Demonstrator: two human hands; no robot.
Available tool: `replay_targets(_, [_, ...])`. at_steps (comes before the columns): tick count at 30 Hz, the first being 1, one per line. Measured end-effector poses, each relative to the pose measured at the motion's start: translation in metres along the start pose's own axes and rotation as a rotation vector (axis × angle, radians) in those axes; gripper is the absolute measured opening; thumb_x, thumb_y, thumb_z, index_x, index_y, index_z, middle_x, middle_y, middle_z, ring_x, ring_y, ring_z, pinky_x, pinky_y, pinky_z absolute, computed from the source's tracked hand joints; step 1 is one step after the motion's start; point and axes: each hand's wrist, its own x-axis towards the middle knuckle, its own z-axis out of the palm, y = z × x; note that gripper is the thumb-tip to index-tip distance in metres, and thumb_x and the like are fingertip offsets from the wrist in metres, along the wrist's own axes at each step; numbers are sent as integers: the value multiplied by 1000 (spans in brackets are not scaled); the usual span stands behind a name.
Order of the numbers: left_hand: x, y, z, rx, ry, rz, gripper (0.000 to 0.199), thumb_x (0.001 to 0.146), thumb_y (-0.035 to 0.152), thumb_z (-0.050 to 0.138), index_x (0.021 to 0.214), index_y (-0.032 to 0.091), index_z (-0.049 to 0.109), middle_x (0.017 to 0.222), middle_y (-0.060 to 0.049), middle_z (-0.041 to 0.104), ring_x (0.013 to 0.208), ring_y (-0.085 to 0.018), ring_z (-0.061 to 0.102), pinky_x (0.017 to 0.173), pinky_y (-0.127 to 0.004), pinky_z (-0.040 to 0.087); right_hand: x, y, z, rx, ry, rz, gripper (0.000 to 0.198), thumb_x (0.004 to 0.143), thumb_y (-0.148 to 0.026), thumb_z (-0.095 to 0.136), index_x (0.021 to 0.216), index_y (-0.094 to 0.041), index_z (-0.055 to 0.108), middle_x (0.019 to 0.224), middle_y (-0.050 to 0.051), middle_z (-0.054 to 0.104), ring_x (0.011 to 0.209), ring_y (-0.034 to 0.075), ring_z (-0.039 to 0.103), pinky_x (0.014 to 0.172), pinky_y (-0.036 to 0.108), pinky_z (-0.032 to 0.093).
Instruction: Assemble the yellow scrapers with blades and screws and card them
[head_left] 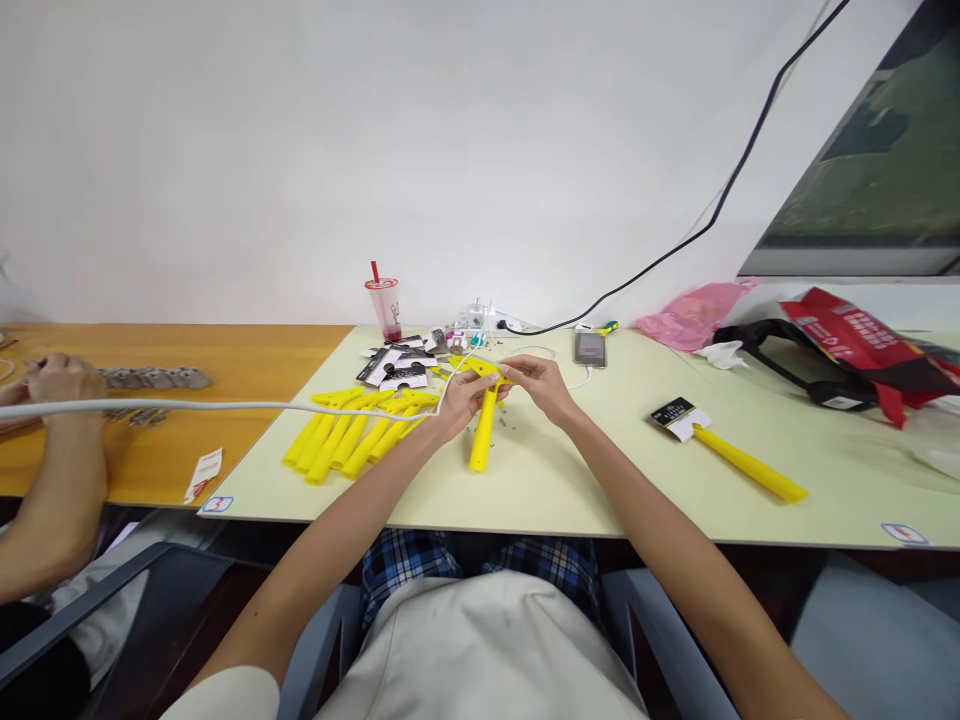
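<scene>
My left hand (459, 402) is closed around the wide head of a yellow plastic handle (484, 440), whose hollow-looking grip points down toward me. At the right side of that head, my right hand (546, 385) has its fingertips pinched together; whatever is between them is too small to make out. Several similar yellow handles (324, 448) lie in a row to the left of my left hand. Tiny metal bits (507, 420) are scattered on the table just beyond and beside the held handle. Black-and-white printed cards (397, 368) are heaped behind the row.
A yellow handle with a carded head (739, 460) lies at right. Behind stand a cup with a straw (385, 308), a power strip (480, 318) and a corded device (591, 349). A red-and-black bag (862, 345) sits far right. A white cable (225, 406) crosses left, before a co-worker's hand (67, 380).
</scene>
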Motion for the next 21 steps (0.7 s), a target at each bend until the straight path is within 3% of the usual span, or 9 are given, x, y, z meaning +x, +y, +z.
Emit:
replay_targets(5, [-8,10,6,-19,-34,60,33,75,25,97,101,11,83,106,-12,83,95,-25,81,105,-43,59,-4,-13,-1,45,-2,-41,41,78,-61,89,98,-25,87,106,7,83,103,29,74,89,44,65])
replay_targets(11, [-13,16,11,-43,-64,90,32,74,23,97,100,12,83,109,-13,83,103,-29,81,108,-46,59,-5,-11,2,129,-29,-46,47,89,-66,78,114,-27,84,123,7,79,113,27,73,93,41,65])
replay_targets(15, [-12,15,9,-57,-51,93,30,71,19,98,94,13,81,108,-12,84,110,-31,80,108,-46,60,-6,-11,4,115,-7,-70,49,91,-67,75,120,-28,81,123,7,79,114,26,73,93,40,65])
replay_targets(21, [-8,11,7,-56,-24,82,29,71,16,97,95,13,81,108,-11,84,113,-30,79,110,-44,59,-6,-12,3,-6,51,-164,44,89,-66,79,109,-27,84,122,9,79,116,28,71,95,40,61])
